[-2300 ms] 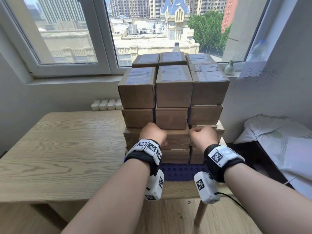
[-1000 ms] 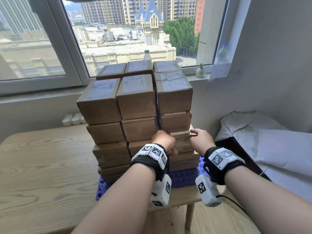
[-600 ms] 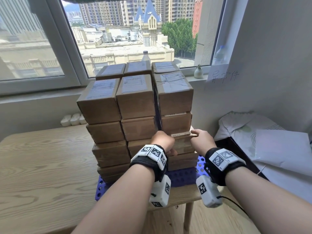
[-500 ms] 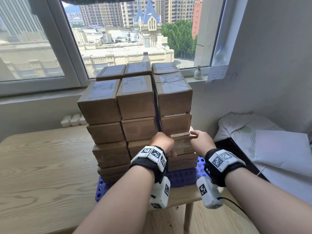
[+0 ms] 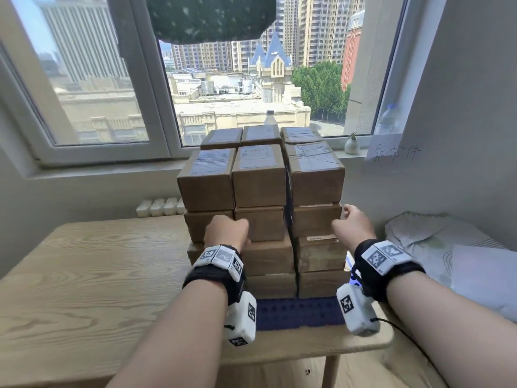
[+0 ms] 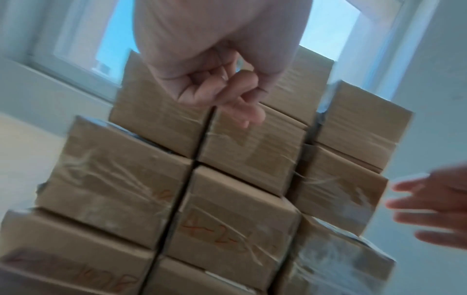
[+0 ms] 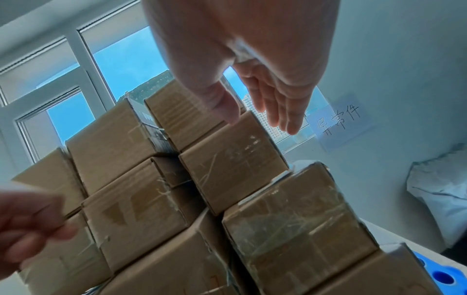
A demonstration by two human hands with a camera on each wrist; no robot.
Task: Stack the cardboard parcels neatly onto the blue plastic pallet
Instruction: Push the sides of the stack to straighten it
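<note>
Several taped cardboard parcels stand stacked in three columns on the blue plastic pallet. My left hand hovers at the front of the stack, by the seam between the left and middle columns, second tier from the top. The left wrist view shows this left hand with curled fingers, holding nothing. My right hand is at the right column's outer edge, at the same height. Seen from the right wrist, the right hand has straight fingers beside a parcel's corner. A blue pallet corner shows there.
The pallet sits near the front right corner of a wooden table. White bags lie to the right. A bottle and a small vase stand on the sill behind. A handwritten paper note hangs on the right wall.
Both hands have left the right column's third-tier parcel and risen one tier. They have spread apart, the left going left and the right going out to the stack's right edge.
</note>
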